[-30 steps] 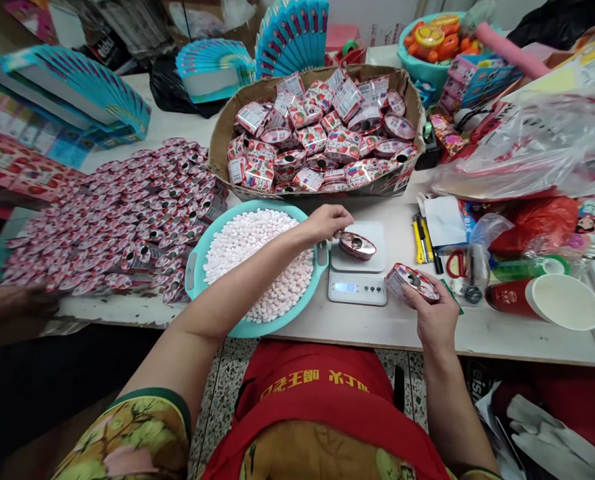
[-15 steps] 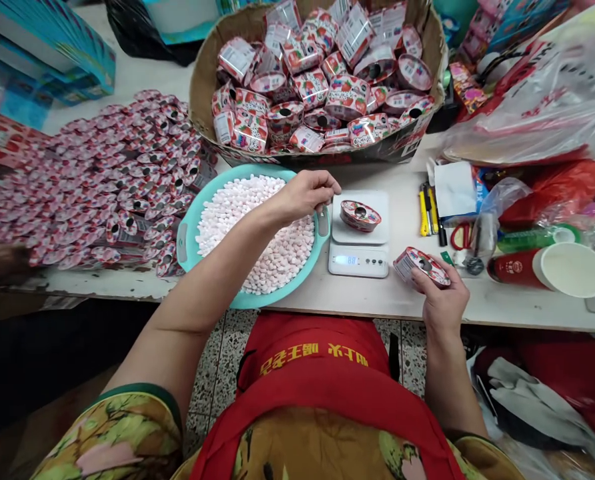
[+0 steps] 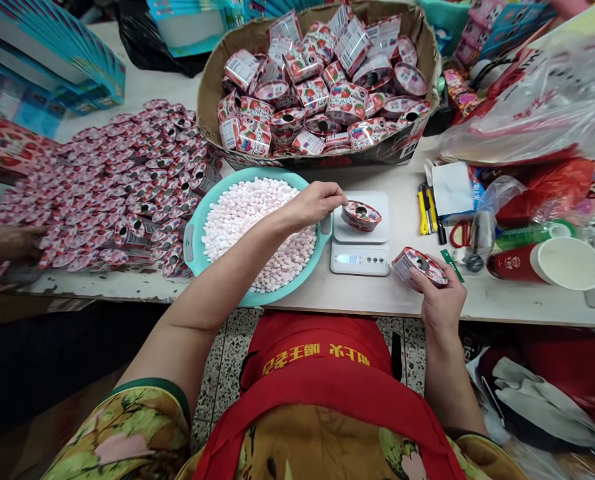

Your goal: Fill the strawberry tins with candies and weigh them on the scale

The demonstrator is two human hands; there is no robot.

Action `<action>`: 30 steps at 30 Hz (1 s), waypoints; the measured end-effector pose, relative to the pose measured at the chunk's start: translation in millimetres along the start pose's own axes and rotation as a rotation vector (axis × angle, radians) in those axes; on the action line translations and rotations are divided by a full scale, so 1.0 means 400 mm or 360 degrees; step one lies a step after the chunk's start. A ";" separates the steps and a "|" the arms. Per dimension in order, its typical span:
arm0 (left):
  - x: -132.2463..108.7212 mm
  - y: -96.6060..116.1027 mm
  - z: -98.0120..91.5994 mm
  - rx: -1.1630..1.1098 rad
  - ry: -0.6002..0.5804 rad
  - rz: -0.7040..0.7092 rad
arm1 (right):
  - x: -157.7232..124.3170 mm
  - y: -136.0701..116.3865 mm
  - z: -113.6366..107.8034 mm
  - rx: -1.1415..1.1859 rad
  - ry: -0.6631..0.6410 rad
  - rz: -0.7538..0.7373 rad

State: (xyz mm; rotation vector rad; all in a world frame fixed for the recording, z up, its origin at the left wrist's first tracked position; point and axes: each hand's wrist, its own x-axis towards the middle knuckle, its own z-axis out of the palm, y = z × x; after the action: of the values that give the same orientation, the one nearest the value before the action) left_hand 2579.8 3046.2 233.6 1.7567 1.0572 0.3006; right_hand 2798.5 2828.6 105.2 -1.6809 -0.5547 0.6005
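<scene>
Two bare hands are over a pale surface [image 3: 482, 301], and a white scale [image 3: 336, 265] sits between them. On its plate rests one oval red-and-white packet [image 3: 370, 219], its round dark opening facing up; digits glow on the scale's display, too small to read surely.

The left hand [image 3: 313, 202] reaches in from the left, with thumb and fingers drawn together at the packet's left end. I cannot tell whether this grip pinches anything, or whether its fingertips touch the wrapper.

The right hand [image 3: 442, 295] is beside the scale, its grip closed round a second packet [image 3: 420, 265], tilted and with its opening also upward.

Just left of the scale, under the left forearm, stands a turquoise basin [image 3: 250, 299] full of small white pellets [image 3: 247, 203]. Beyond it, a cardboard carton [image 3: 209, 100] is heaped with packets of the same print, and a broad pile of wrappers [image 3: 122, 180] spreads to the left. Another person's hand [image 3: 17, 244] is at that pile's edge.

Toward the right lie a yellow cutter [image 3: 424, 212], a black marker [image 3: 441, 233] and red-handled scissors [image 3: 459, 235], with a red cup [image 3: 515, 264] on its side.
</scene>
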 end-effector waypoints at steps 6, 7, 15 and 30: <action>0.037 0.020 0.031 0.0951 -0.0079 0.0149 | 0.009 -0.001 -0.002 0.0023 -0.0010 0.0018; 0.042 0.022 0.040 0.1133 -0.0120 0.0150 | 0.010 -0.003 -0.002 0.0026 -0.0001 0.0016; 0.094 -0.011 0.110 0.1559 -0.0140 0.0342 | 0.013 -0.024 0.010 0.0063 -0.0005 -0.0013; -0.666 -0.142 -0.253 0.1607 0.1327 -0.1462 | 0.211 -0.098 0.341 -0.0123 -0.0608 -0.0372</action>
State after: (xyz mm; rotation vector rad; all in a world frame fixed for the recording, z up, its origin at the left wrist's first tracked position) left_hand 2331.3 2911.3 301.4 1.7038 2.8417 -0.1625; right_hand 2770.8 2991.0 114.4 -1.5502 -1.0448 0.7402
